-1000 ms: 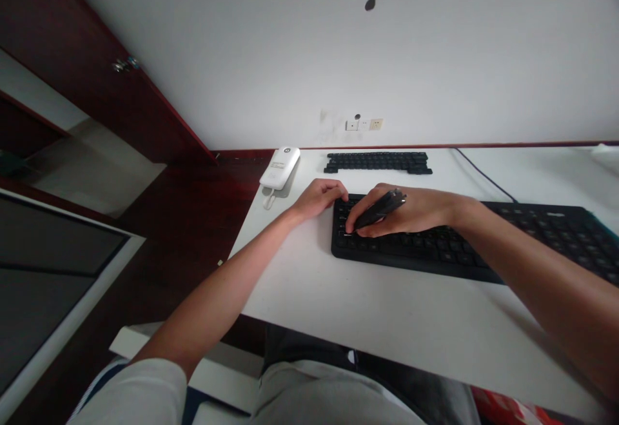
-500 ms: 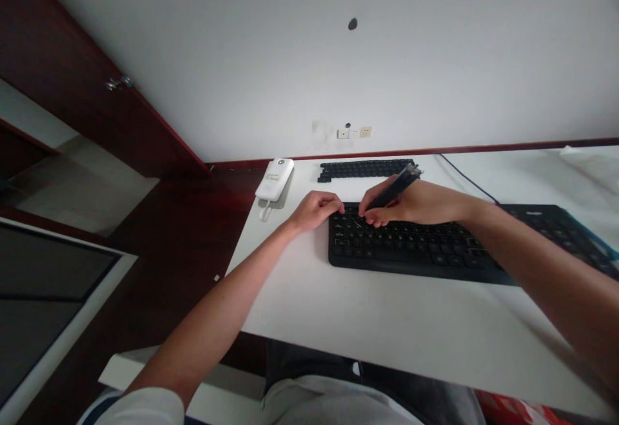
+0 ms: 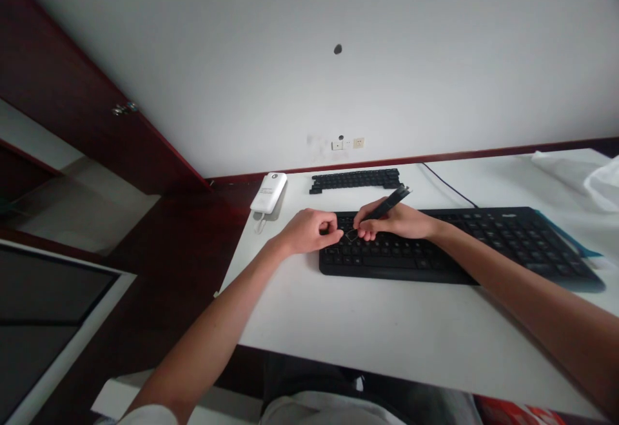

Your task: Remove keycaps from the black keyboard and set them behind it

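A long black keyboard [image 3: 401, 262] lies across the white desk. My right hand [image 3: 391, 218] is closed round the black handle of a keycap puller [image 3: 389, 202]. The tool slants over the keyboard's left part, and a thin wire loop shows at its lower end, just above the keys. My left hand [image 3: 314, 231] lies at the keyboard's upper left edge with curled fingers. Its thumb tip comes close to the wire loop; whether the fingertips pinch anything is hidden. Behind both hands, loose black keycaps [image 3: 355, 180] lie in rows.
A white power bank [image 3: 269, 193] with a short cable lies at the desk's [image 3: 309, 309] left edge. A dark cord [image 3: 449, 183] runs back from the keyboard. White cloth or plastic [image 3: 580, 173] lies at the right, and something blue [image 3: 570, 238] sticks out behind the keyboard.
The view has shifted slightly. My left hand has slid lower onto the keyboard's left edge, its thumb now near the puller's wire. The right hand still grips the keycap puller, and the wire loop shows more clearly.
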`<state>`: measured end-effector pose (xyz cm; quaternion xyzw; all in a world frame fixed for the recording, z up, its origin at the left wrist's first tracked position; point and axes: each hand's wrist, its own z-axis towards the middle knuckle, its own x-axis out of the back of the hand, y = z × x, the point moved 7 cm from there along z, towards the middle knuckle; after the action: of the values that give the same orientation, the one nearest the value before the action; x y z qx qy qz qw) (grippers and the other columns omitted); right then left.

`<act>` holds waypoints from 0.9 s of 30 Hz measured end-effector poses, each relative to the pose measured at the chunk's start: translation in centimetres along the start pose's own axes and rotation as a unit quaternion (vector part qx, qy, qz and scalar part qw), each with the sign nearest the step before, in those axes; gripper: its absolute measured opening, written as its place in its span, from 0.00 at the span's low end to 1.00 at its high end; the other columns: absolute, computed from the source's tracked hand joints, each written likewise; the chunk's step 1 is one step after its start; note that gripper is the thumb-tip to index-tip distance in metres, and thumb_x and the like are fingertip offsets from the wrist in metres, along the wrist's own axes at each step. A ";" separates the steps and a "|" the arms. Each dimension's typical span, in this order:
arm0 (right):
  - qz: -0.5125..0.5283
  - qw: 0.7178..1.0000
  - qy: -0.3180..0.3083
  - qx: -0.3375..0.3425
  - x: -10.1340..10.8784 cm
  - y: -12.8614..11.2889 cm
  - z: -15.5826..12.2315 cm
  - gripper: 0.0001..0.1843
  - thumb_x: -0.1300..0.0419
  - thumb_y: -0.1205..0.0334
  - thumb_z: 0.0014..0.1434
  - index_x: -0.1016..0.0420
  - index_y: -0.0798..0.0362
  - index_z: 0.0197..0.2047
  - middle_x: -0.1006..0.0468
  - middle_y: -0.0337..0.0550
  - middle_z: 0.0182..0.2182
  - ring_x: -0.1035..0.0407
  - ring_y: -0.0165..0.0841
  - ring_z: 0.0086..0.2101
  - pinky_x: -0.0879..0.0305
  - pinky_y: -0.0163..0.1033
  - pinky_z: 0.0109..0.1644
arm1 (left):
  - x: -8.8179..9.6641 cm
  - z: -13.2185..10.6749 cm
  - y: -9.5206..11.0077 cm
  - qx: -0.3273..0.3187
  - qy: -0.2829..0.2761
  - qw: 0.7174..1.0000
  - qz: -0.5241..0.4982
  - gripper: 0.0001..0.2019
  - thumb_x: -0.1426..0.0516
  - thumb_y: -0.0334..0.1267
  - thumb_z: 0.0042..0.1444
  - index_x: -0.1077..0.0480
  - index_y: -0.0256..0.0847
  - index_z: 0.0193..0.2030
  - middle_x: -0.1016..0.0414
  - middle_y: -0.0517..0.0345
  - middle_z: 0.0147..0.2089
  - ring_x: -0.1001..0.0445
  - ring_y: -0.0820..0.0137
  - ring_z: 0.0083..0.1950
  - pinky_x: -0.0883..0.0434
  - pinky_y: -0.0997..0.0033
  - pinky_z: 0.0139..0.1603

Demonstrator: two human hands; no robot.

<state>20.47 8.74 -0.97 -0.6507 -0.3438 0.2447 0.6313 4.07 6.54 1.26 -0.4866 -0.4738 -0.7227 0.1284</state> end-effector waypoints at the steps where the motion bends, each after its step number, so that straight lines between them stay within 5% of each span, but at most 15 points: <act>1: -0.004 1.000 -0.004 0.002 -0.1 0.0 -0.1 0.21 0.31 0.48 0.58 0.19 0.60 0.44 0.16 0.49 0.35 0.21 0.35 0.34 0.23 0.41 0.41 | 0.0 -0.3 0.9 -0.005 -0.011 1.000 0.029 0.12 0.41 0.45 0.61 0.28 0.41 0.31 0.29 0.64 0.28 0.36 0.74 0.27 0.43 0.72 0.31; 4: -0.009 1.000 -0.019 0.003 -0.4 -0.1 -0.2 0.21 0.31 0.48 0.59 0.19 0.59 0.44 0.16 0.48 0.35 0.21 0.35 0.34 0.23 0.40 0.41 | -0.4 -1.7 3.0 -0.002 -0.032 0.994 0.102 0.15 0.37 0.53 0.58 0.26 0.44 0.39 0.23 0.59 0.38 0.27 0.66 0.37 0.36 0.69 0.37; 9: -0.008 0.999 -0.034 0.008 -0.4 0.2 -0.1 0.22 0.32 0.47 0.60 0.20 0.58 0.45 0.16 0.49 0.36 0.21 0.35 0.35 0.23 0.40 0.42 | -2.2 -4.7 4.2 0.045 -0.021 0.991 0.122 0.33 0.31 0.60 0.49 0.30 0.48 0.58 0.26 0.55 0.51 0.25 0.58 0.49 0.29 0.61 0.47; 18: -0.034 0.999 -0.034 0.008 -0.6 0.1 0.0 0.22 0.32 0.46 0.59 0.19 0.58 0.44 0.16 0.48 0.34 0.22 0.34 0.34 0.24 0.39 0.39 | -3.9 -5.4 3.3 0.083 0.080 0.993 0.031 0.28 0.27 0.43 0.49 0.31 0.48 0.55 0.27 0.57 0.51 0.29 0.59 0.55 0.29 0.60 0.53; 27: -0.058 0.996 -0.057 0.020 -1.3 0.3 0.2 0.25 0.34 0.43 0.60 0.19 0.58 0.46 0.16 0.48 0.35 0.22 0.35 0.35 0.26 0.38 0.37 | -4.0 -5.5 3.3 0.099 0.093 0.991 0.003 0.27 0.26 0.40 0.47 0.29 0.49 0.53 0.26 0.58 0.50 0.29 0.58 0.53 0.28 0.58 0.52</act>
<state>19.51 7.95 -1.41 -0.6019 -0.4116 0.2513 0.6366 4.95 -0.69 -0.63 -0.4038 -0.5277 -0.7138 0.2212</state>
